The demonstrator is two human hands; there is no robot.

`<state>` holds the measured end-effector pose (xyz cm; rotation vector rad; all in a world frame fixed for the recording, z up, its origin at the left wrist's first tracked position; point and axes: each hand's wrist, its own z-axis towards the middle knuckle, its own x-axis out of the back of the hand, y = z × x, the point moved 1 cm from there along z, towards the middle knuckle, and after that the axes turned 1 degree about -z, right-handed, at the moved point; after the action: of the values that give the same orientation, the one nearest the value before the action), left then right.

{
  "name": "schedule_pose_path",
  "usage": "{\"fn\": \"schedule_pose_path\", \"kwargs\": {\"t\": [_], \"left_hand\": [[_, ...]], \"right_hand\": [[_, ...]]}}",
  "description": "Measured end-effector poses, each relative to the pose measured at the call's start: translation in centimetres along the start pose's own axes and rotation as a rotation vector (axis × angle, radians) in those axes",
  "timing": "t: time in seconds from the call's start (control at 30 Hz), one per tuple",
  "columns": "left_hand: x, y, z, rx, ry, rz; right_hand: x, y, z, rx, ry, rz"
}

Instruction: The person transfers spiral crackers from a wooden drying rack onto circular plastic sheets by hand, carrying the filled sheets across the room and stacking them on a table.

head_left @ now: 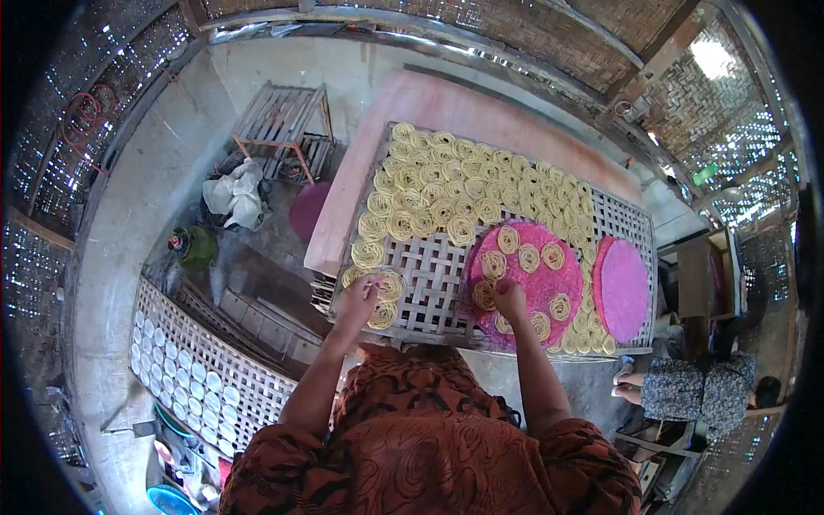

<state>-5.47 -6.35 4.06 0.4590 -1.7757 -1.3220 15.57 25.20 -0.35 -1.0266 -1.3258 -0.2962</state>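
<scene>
The coil (482,297) beside the right hand (510,299) on the pink disc (536,287) could unwind if lifted by one edge, and coils (392,287) beside the left hand (358,299) on the rack (429,273) could be crushed by careless pressing; I cannot tell whether either hand pinches anything.

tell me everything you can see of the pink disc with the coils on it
The pink disc is round, flat-looking and mottled; its material is unclear. It lies on the woven rack, toward the side nearest the person. Several pale yellow coils sit on it, with bare pink showing between them. The right hand is over its left part; whether it touches the disc is unclear.
</scene>
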Motion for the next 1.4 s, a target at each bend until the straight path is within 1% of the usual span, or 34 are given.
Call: {"fn": "schedule_pose_path", "kwargs": {"t": [0.07, 0.1, 0.13, 0.17, 0.2, 0.27, 0.3, 0.37, 0.4, 0.43, 0.47, 0.5, 0.53, 0.57, 0.6, 0.63, 0.67, 0.7, 0.73, 0.77, 0.8, 0.83, 0.9, 0.93, 0.97, 1.0, 1.07, 1.13, 1.17, 1.23, 1.27, 1.33, 1.37, 1.4], "left_hand": [[0.7, -0.8, 0.5, -0.008, 0.0, -0.044], [0.8, -1.3, 0.4, -0.007, -0.006, -0.092], [0.9, -1.7, 0.5, -0.05, 0.015, -0.112], [0.9, -1.8, 0.7, -0.05, 0.019, -0.11], [0.9, -1.9, 0.8, -0.033, 0.019, -0.109], [1.0, -2.2, 0.9, -0.013, 0.023, -0.103], [0.9, -2.2, 0.9, 0.0, 0.03, -0.109], [0.7, -1.8, 1.0, 0.009, 0.041, -0.111], [0.7, -1.4, 1.1, 0.069, -0.018, -0.213], [0.5, -1.1, 1.2, 0.128, -0.076, -0.315], [0.4, 0.2, 0.9, 0.198, -0.092, -0.458], [0.2, 0.0, 1.1, 0.201, -0.089, -0.454], [0.0, -0.2, 1.4, 0.167, -0.09, -0.393], [-0.3, -0.6, 1.7, 0.132, -0.094, -0.333], [-0.4, -1.1, 2.2, 0.129, -0.095, -0.331], [-0.5, -1.6, 2.6, 0.078, -0.032, -0.309], [-0.4, -1.9, 2.9, 0.027, 0.029, -0.287], [-0.1, -2.1, 3.1, 0.026, 0.024, -0.286], [0.3, -2.3, 3.4, 0.064, 0.044, -0.244], [0.7, -2.1, 3.7, 0.1, 0.066, -0.201], [1.1, -2.0, 4.0, 0.118, 0.055, -0.24], [1.3, -1.8, 4.1, 0.116, 0.054, -0.239], [1.1, -1.7, 4.0, 0.022, 0.113, -0.18], [0.2, -2.0, 3.6, 0.027, 0.112, -0.185], [-1.6, -2.3, 3.1, -0.02, 0.011, -0.134], [-3.5, -2.0, 2.8, -0.072, -0.09, -0.083], [-6.5, 4.3, 1.0, -0.193, -0.465, -0.031], [-10.5, 6.8, -0.6, -0.686, -0.486, 0.293], [-12.9, 6.4, -1.1, -0.693, -0.48, 0.293], [-17.6, 3.8, -0.9, -0.875, -0.579, 0.506], [-18.5, 3.3, -0.3, -0.874, -0.576, 0.505], [-19.7, 2.9, 0.4, -0.888, -0.644, 0.562], [-19.9, 2.9, 0.6, -0.888, -0.647, 0.562], [-20.1, 2.9, 0.9, -0.831, -0.69, 0.623]], "right_hand": [[1.9, -2.3, -0.3, 0.092, -0.071, 0.176], [1.9, -3.1, -0.4, 0.092, -0.074, 0.177], [1.8, -4.1, -0.3, 0.079, -0.145, 0.351], [1.7, -5.2, -0.2, 0.066, -0.218, 0.524], [1.7, -6.7, -0.1, 0.068, -0.223, 0.525], [1.5, -10.1, 0.1, 0.124, -0.373, 0.696], [1.5, -11.8, 0.1, 0.126, -0.378, 0.698], [1.2, -14.8, 0.3, 0.095, -0.543, 1.019], [0.6, -15.3, 0.7, -0.066, -0.657, 1.081], [-0.1, -16.1, 1.1, -0.06, -0.66, 1.083], [-0.9, -16.9, 1.5, 0.166, -0.536, 1.059], [-0.9, -18.3, 1.3, 0.384, -0.406, 1.025], [-0.7, -19.3, 1.3, 0.423, -0.31, 0.848], [-0.5, -20.4, 0.9, 0.422, -0.31, 0.851], [-0.4, -21.4, 0.8, 0.538, -0.255, 0.665], [-0.4, -22.3, 0.6, 0.647, -0.198, 0.474], [-1.7, -22.5, 0.5, 0.732, -0.127, 0.354], [-3.9, -21.3, 0.5, 0.728, -0.124, 0.354], [-6.7, -19.9, 0.5, 0.77, -0.216, 0.24], [-7.1, -20.1, 0.0, 0.811, -0.307, 0.127], [-6.7, -19.5, -0.4, 0.781, -0.283, 0.287], [-5.9, -18.6, -0.1, 0.781, -0.281, 0.288], [-2.1, -16.5, 0.5, 0.716, -0.105, 0.344], [0.4, -15.2, 1.0, 0.619, -0.234, 0.063], [3.0, -13.9, 1.3, 0.511, -0.356, -0.217], [5.3, -13.2, 0.9, 0.531, -0.32, -0.358], [7.0, -10.8, 1.5, 0.543, -0.27, -0.507], [5.2, -7.7, 3.6, 0.56, -0.401, -0.562], [5.4, -7.9, 4.3, 0.562, -0.393, -0.567], [5.6, -9.3, 6.2, 0.365, -0.452, -0.147], [5.6, -10.1, 6.9, 0.367, -0.453, -0.149], [5.3, -12.0, 7.6, 0.444, -0.277, 0.022], [4.4, -12.8, 7.9, 0.441, -0.277, 0.023], [3.1, -13.6, 8.4, 0.468, -0.172, 0.265]]}}
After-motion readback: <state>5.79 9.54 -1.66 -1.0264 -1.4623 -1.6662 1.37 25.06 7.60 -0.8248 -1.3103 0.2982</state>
